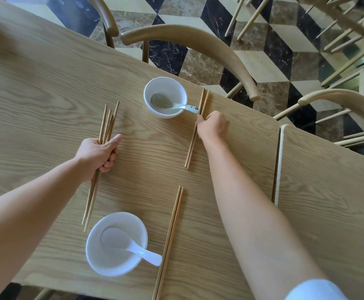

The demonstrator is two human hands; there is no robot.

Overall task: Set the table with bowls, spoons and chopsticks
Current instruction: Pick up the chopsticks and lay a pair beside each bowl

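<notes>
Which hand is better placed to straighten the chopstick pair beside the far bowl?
Right. The right hand holds that pair next to the far bowl, so it likely needs only a small nudge. The left hand is full, gripping a bundle of chopsticks, and sits farther away.

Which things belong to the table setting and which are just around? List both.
Job: far bowl, far spoon, near bowl, near spoon, far chopsticks, near chopsticks, spare chopsticks in the left hand.
Just around: chairs, patterned floor.
</notes>
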